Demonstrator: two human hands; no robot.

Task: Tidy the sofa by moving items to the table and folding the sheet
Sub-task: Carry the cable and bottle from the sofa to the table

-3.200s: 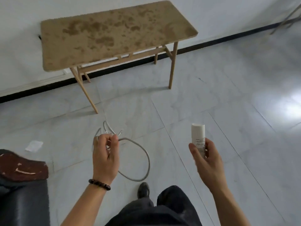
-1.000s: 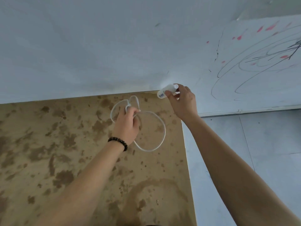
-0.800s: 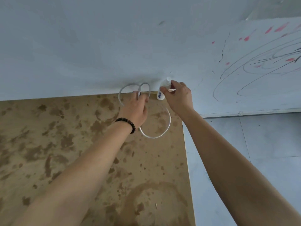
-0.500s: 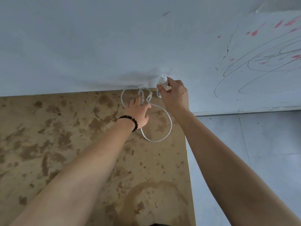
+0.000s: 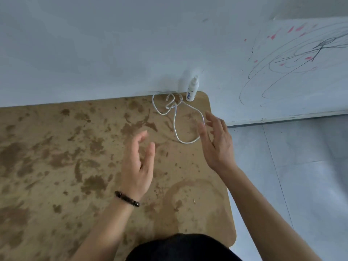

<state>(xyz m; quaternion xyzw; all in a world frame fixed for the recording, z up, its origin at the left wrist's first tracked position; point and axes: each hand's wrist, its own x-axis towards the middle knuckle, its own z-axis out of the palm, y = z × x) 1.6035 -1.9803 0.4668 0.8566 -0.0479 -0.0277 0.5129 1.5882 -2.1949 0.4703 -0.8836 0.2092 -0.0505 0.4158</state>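
Both your grips are spread and empty mid-frame: left hand (image 5: 138,166), right hand (image 5: 216,142). Cable (image 5: 177,119) and bottle (image 5: 192,89) sit upper-center on the desk (image 5: 56,166), nearer your right.

the brown stained table (image 5: 56,166) stands against the wall. at its far right corner lies a looped white cable (image 5: 176,117), and just beside it a small white bottle (image 5: 192,90) stands upright, probably a spray.

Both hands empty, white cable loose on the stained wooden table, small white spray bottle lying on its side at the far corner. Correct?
One error: the small white spray bottle stands upright against the wall, per the head view. The rest holds: left hand and right hand are empty, and the white cable lies loose on the stained wooden table.
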